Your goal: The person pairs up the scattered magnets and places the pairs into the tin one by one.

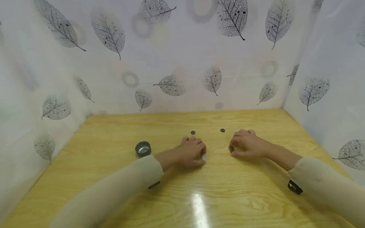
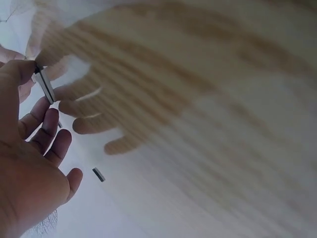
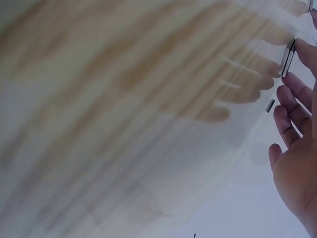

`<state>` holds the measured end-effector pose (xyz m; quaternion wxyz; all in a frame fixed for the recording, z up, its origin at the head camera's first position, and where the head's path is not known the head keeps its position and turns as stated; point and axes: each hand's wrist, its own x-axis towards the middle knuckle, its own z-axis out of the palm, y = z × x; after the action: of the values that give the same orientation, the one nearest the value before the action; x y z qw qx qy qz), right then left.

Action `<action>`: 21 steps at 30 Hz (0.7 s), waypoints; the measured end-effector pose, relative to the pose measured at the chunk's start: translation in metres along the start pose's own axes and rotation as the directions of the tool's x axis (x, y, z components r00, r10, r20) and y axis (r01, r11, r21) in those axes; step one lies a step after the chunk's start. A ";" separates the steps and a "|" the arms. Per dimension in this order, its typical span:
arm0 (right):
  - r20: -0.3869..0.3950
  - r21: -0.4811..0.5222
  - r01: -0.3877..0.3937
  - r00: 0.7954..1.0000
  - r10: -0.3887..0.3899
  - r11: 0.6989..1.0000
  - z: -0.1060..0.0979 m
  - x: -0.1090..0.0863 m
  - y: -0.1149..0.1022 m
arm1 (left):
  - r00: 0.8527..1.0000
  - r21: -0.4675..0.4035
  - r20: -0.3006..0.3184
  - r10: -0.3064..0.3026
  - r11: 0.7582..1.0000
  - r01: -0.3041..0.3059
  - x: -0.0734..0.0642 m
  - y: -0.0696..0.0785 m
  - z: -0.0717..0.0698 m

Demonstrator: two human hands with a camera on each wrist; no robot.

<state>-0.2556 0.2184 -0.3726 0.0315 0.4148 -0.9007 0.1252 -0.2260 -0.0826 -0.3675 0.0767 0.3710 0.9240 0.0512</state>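
The left hand [image 1: 189,154] had its grip pinched, thumb against finger, on a small, thin, silvery flat piece [image 1: 203,157] at its 4 o'clock edge. At the 9 o'clock edge of the right hand [image 1: 247,145], the grip was clamped on a small dark flat piece with a pale edge [image 1: 231,148]. Whether either piece touched the glossy yellow wood-grained table [image 1: 228,190] could not be told.

A small dark round disc [image 1: 193,132] lay at the left hand's 12 o'clock; a second such disc [image 1: 222,130] lay at the dark piece's 11 o'clock. Pieces so thin seemed to call for light pinching by opposite edges, wrists low, spare fingers clear of both discs, and an even, unhurried release.
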 end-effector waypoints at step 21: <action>0.006 -0.002 0.012 1.000 -0.012 1.000 0.005 0.022 -0.018 | 0.995 -0.032 -0.034 -0.092 0.995 0.091 -0.003 -0.011 -0.002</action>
<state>-0.2564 0.1892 -0.3703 0.0299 0.4205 -0.8984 0.1230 -0.2322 -0.0927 -0.3671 0.0683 0.3259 0.9405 0.0682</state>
